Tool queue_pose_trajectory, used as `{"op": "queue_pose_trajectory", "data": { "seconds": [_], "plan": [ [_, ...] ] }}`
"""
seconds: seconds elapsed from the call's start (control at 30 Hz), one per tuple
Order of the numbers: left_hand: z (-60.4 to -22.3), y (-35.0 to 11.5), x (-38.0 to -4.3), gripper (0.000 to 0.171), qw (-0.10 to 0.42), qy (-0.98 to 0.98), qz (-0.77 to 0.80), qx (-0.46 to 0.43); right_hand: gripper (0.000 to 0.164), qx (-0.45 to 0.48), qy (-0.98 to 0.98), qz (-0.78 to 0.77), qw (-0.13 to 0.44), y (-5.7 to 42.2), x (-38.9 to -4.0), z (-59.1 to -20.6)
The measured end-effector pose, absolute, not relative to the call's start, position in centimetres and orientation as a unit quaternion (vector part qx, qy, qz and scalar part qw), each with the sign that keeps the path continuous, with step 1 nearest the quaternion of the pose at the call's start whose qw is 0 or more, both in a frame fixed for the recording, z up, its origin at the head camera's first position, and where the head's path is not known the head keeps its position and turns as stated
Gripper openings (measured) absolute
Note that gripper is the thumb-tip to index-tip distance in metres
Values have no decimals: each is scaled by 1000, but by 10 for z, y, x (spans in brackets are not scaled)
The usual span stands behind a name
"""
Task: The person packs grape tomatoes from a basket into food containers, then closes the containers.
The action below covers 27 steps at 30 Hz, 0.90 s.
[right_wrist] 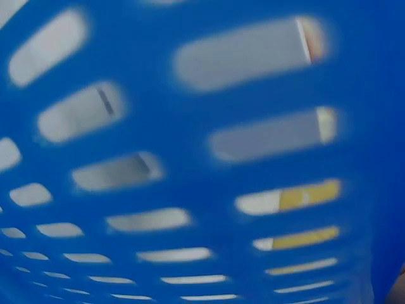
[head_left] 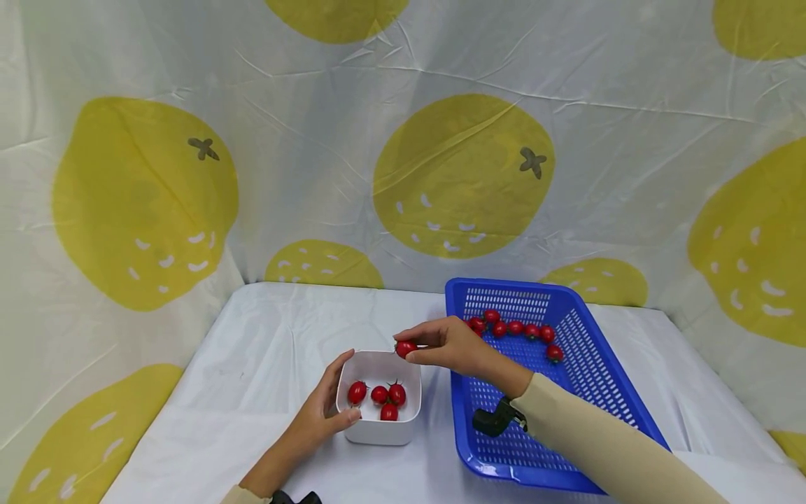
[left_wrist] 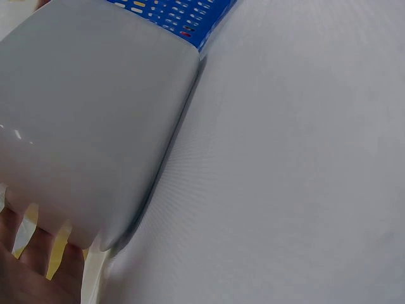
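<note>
My right hand [head_left: 450, 346] pinches a red cherry tomato [head_left: 405, 348] between thumb and fingertips, right at the back right rim of a white square tub [head_left: 378, 432]. My left hand [head_left: 321, 413] grips that tub from the left, thumb on the front rim and fingers along the side. Inside the tub lie several cherry tomatoes [head_left: 397, 394], some with green stems. The left wrist view has the tub's wall [left_wrist: 95, 114] close up, with the left fingers [left_wrist: 38, 253] against it. Only perforated blue plastic fills most of the right wrist view.
A blue perforated basket [head_left: 529, 476] stands to the right of the tub, under my right forearm. Several cherry tomatoes [head_left: 515, 327] lie toward its far end. A white cloth [head_left: 264, 350] covers the table, and a lemon-printed curtain [head_left: 302, 168] hangs behind.
</note>
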<state>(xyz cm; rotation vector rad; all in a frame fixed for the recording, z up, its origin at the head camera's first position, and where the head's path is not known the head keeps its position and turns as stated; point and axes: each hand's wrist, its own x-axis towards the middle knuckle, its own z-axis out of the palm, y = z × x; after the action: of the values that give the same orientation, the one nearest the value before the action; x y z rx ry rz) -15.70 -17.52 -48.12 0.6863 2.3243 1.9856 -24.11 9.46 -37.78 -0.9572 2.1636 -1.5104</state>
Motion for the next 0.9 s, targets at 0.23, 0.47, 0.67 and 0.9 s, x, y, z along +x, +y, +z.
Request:
{"op": "queue_pose_trajectory", "data": {
  "seconds": [0.23,0.47,0.67,0.9],
  "plan": [
    [-480,-174,-155,80,12,740,638,213,36,-342,765,-515,180,91,-239,-384],
    [-481,-175,-156,80,10,745,633,210,35,-352,768,-504,179,90,-240,-387],
    [-480,-176,-155,81,14,747,632,208,38,-353,768,-499,191,89,-242,-389],
    [-483,-177,-157,81,8,739,636,224,41,-359,763,-501,193,90,-242,-387]
  ]
}}
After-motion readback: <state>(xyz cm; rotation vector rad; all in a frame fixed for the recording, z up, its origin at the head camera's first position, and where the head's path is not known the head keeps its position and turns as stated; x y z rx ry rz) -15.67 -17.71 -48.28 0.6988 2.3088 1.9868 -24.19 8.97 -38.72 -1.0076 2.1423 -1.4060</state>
